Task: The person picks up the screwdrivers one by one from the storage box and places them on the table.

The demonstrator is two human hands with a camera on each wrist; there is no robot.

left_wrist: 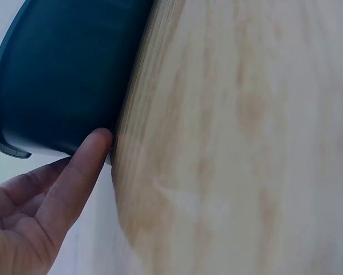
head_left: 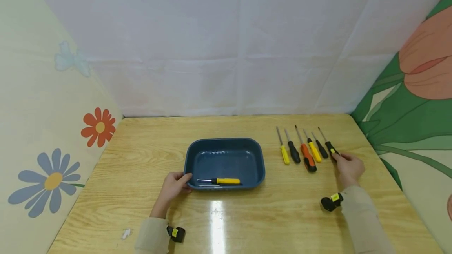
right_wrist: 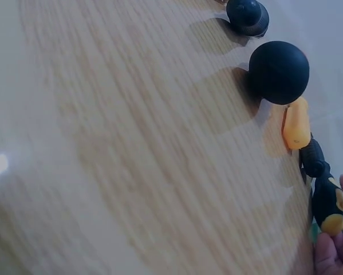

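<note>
My left hand (head_left: 175,184) grips the near left corner of a dark blue tray (head_left: 260,156), thumb over the rim and fingers against the outer wall (left_wrist: 62,80). Inside the tray, along its near side, lies a screwdriver (head_left: 227,181) with a yellow handle and its shaft pointing left. On the right, my right hand (head_left: 349,166) holds a black-and-yellow screwdriver (head_left: 330,147) by the handle, its shaft pointing away from me. The yellow end of that handle (right_wrist: 333,224) shows between thumb and fingers in the right wrist view.
Left of the right hand several screwdrivers lie in a row: a small black one (head_left: 322,150), a yellow one (head_left: 314,151), a thick red-and-black one (head_left: 308,158), a black one (head_left: 294,153) and a slim yellow one (head_left: 285,155). A white scrap (head_left: 126,233) lies near the front left.
</note>
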